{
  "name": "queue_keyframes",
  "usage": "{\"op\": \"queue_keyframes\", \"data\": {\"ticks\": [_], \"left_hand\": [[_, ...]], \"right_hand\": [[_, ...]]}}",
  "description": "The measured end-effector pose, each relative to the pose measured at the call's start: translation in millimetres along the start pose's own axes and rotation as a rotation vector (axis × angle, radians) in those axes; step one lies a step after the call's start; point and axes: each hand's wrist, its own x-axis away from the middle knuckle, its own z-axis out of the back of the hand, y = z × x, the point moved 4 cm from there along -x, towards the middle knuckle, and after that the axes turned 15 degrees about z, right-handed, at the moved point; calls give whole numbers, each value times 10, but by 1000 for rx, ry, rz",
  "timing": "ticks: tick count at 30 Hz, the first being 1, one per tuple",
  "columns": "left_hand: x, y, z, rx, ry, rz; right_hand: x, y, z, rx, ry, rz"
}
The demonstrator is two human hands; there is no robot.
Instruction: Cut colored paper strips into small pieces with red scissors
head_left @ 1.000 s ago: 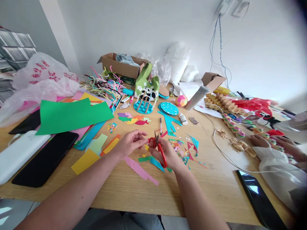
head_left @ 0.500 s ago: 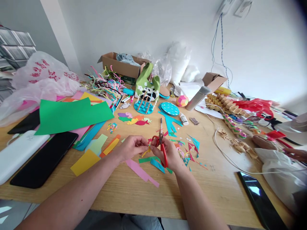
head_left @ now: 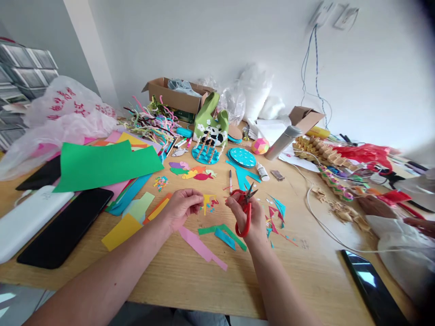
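Observation:
My left hand is closed in a pinch, with a small irregular yellow paper scrap at its fingertips. Red-handled scissors sit in my right hand, their blades slightly apart and pointing up and away. Tiny coloured paper bits lie just beyond the yellow scrap. Between my forearms are a pink paper strip, a green strip and a blue piece. Several coloured paper fish are spread out farther back, near a small heap of bright bits.
Green sheets, a white power bank and a black phone lie left. Behind stand a panda bag and a grey bottle. A white cable runs right, near another phone and another person's hand.
My hands have drawn apart. The right hand with the scissors has moved right, and the blades now angle more to the right. The yellow scrap stays by my left fingertips.

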Motion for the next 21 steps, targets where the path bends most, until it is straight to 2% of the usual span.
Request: {"op": "queue_keyframes", "data": {"ticks": [3, 9, 14, 21], "left_hand": [[3, -3, 8, 87, -3, 27], [5, -87, -26, 198, -65, 76], [15, -138, -82, 227, -137, 100], [36, -155, -112, 165, -155, 120]], "right_hand": [[27, -31, -12, 9, 16, 27], [86, -14, -205, -88, -145, 108], [88, 8, -239, -149, -112, 151], [74, 19, -224, -171, -149, -1]]}}
